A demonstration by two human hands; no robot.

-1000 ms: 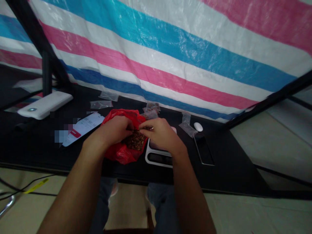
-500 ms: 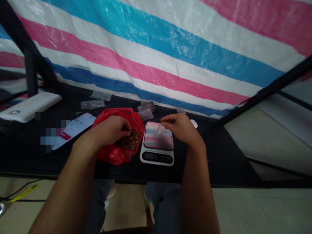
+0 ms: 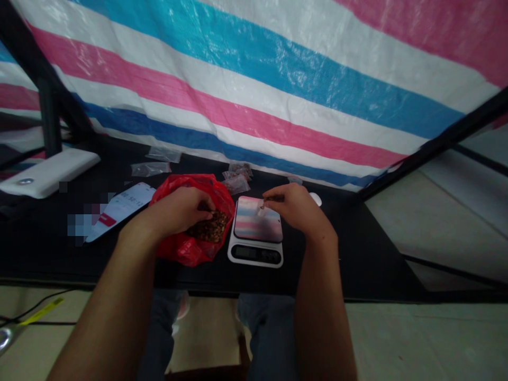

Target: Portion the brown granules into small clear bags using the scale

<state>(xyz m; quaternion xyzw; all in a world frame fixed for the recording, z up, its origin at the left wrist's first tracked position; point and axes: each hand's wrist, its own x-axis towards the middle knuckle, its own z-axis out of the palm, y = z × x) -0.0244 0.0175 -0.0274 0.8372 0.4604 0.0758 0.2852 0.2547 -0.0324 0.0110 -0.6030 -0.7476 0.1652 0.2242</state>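
My left hand reaches into an open red plastic bag. Its fingers are closed at the small brown granules inside, and whether a piece is pinched there is hidden. Over the shiny weighing plate of a white kitchen scale, my right hand is closed in a pinch near the plate's upper right. A tiny dark bit shows by its fingertips, too small to name. The plate mirrors the striped sheet, with a pale patch below the fingertips. The scale's display cannot be read.
Several small clear bags, some with brown contents, lie behind the red bag. Flat clear bags are at the back left. A phone and a white power bank lie left. A striped sheet hangs behind the black table.
My right fingertips have shifted slightly, and a tiny dark bit now shows below them over the plate. My left hand has stayed in the red bag. The view has moved very little.
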